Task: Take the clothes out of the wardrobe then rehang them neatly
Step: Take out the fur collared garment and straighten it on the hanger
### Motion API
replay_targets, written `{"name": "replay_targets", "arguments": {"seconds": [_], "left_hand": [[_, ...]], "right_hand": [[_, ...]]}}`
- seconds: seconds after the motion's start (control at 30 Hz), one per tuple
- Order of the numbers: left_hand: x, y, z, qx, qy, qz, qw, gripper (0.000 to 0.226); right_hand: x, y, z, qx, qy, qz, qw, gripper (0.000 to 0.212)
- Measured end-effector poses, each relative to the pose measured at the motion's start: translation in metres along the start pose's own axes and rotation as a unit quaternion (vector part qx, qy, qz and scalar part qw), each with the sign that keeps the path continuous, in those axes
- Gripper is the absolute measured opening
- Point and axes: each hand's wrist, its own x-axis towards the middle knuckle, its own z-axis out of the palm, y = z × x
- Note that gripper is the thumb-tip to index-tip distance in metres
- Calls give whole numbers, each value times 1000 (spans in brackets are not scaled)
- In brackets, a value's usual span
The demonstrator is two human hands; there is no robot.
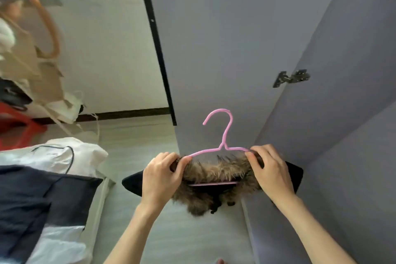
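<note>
Hands: my left hand (159, 174) and right hand (271, 170) pinched fur collar (216, 172) | pink hanger (222, 135) between them

A black garment with a brown fur collar (214, 174) hangs on a pink hanger (222, 135), hook upright, in front of the open grey wardrobe door (225, 38), above the floor.
</note>
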Motion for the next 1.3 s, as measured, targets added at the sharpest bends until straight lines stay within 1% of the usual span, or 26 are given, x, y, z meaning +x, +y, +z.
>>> {"name": "replay_targets", "arguments": {"seconds": [0.07,0.13,0.23,0.33,0.43,0.57,0.7,0.77,0.9,0.93,1.07,1.2,1.3], "left_hand": [[-21,-27,-26,8,29,-39,999,45],[-48,-58,-54,9,45,-94,995,47],[-89,-103,-102,17,91,-184,979,49],[-117,-140,-152,45,143,-251,956,47],[-140,-171,-198,74,185,-302,932,52],[-171,-201,-250,123,255,-365,887,60],[-180,-226,-294,145,312,-406,847,63],[-177,-240,-317,153,332,-416,833,63],[-157,-262,-370,181,387,-400,811,43],[-150,-268,-384,188,397,-402,803,41],[-130,-300,-422,196,393,-445,781,44],[-126,-334,-441,217,373,-482,762,52],[-127,-360,-451,203,354,-517,753,57]], "right_hand": [[3,-29,25,-7,-29,-34,999,41],[3,-63,51,-2,-67,-62,996,49],[5,-127,93,36,-117,-118,985,58],[6,-200,136,71,-128,-176,974,53],[7,-268,173,93,-141,-232,958,46],[2,-353,210,148,-155,-299,930,47],[9,-429,235,188,-147,-348,906,46],[18,-466,246,213,-145,-368,894,46],[43,-542,269,264,-143,-398,867,46],[50,-560,277,276,-141,-403,861,46],[67,-619,312,306,-176,-419,837,49],[73,-657,352,315,-234,-437,809,48],[75,-683,379,317,-276,-453,786,46]]}}
